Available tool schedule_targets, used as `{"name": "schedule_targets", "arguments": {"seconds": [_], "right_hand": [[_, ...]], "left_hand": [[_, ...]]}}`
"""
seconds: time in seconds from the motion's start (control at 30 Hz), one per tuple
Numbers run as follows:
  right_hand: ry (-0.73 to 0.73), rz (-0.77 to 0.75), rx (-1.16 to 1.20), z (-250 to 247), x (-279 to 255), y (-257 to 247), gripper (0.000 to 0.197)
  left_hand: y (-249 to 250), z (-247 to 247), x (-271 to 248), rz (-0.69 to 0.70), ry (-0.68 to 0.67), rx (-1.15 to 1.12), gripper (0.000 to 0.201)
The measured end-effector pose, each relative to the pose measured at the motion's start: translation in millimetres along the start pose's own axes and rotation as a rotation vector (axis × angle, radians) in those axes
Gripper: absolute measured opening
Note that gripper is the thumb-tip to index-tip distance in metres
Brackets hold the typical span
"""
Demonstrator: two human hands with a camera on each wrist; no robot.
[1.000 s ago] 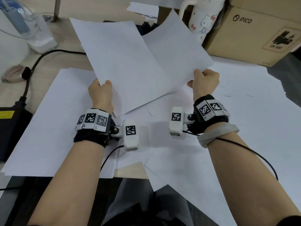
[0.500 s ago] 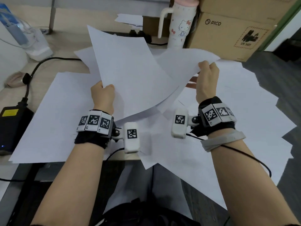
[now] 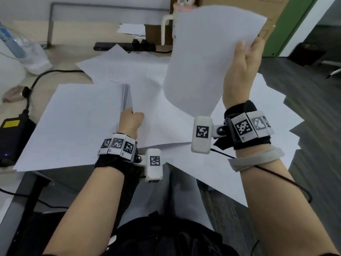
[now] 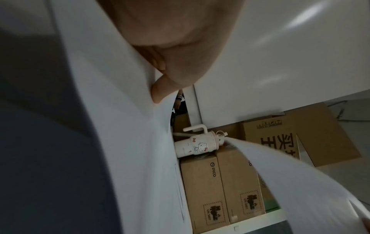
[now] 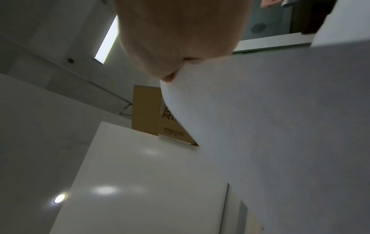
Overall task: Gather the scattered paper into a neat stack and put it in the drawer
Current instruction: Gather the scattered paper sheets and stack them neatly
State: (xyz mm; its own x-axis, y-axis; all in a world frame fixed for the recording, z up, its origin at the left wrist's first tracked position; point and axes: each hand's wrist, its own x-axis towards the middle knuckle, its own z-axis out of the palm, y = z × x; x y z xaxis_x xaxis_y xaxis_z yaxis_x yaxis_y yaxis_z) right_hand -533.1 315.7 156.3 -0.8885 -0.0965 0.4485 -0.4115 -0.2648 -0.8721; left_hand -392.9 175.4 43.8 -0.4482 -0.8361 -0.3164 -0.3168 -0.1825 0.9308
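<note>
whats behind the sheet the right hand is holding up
The raised sheet in the right hand covers most of a white cup and cardboard box; what else stands there is hidden.

An office, most likely. Light wooden surface [image 3: 60, 58] covered with loose white paper sheets [image 3: 73, 122], with a black power adapter [image 3: 11, 137] and its cable at the left edge and a black power strip [image 3: 125, 46] at the back. Brown cardboard boxes [image 4: 204, 190] printed "PICO" stacked behind, beside a white cartoon-cat mug [image 4: 197, 146]. Grey partition panel [image 3: 110, 24] behind the surface, dark floor [image 3: 313, 108] at the right, long ceiling light [image 5: 106, 41] and round recessed lamp [image 5: 59, 198] overhead.
</note>
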Motion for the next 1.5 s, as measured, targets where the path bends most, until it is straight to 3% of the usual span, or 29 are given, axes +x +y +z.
{"name": "schedule_targets", "arguments": {"seconds": [0.17,0.3,0.4,0.63,0.77,0.87,0.97,1.13,1.27,1.37,1.5], "right_hand": [[0.18,0.218,0.005,-24,-22,23,0.016],[0.273,0.425,-0.04,-42,-46,52,0.023],[0.278,0.533,-0.053,-53,-60,65,0.028],[0.141,0.712,-0.119,-65,-77,76,0.012],[0.037,0.771,-0.166,-73,-84,81,0.03],[-0.086,0.832,-0.187,-75,-89,83,0.018],[-0.206,0.879,-0.209,-77,-91,83,0.019],[-0.175,0.824,-0.231,-86,-83,87,0.03],[-0.082,0.649,-0.337,-89,-67,84,0.032],[-0.124,0.543,-0.316,-85,-52,74,0.037],[-0.18,0.479,-0.203,-76,-35,54,0.021]], "left_hand": [[-6,5,-14,-0.07,-0.108,0.039,0.013],[-8,6,-22,-0.125,-0.189,0.063,0.009],[-11,7,-26,-0.172,-0.194,0.011,0.019],[-6,10,-37,-0.182,-0.269,-0.037,0.044],[-9,10,-36,-0.139,-0.257,-0.005,0.029],[-11,13,-37,-0.089,-0.275,-0.003,0.022],[-11,16,-37,-0.043,-0.259,0.031,0.032],[-10,19,-39,0.066,-0.188,0.002,0.034],[2,22,-40,0.203,-0.112,-0.076,0.034],[13,24,-40,0.319,-0.113,-0.134,0.028],[28,25,-45,0.457,-0.143,-0.214,0.024]]}}
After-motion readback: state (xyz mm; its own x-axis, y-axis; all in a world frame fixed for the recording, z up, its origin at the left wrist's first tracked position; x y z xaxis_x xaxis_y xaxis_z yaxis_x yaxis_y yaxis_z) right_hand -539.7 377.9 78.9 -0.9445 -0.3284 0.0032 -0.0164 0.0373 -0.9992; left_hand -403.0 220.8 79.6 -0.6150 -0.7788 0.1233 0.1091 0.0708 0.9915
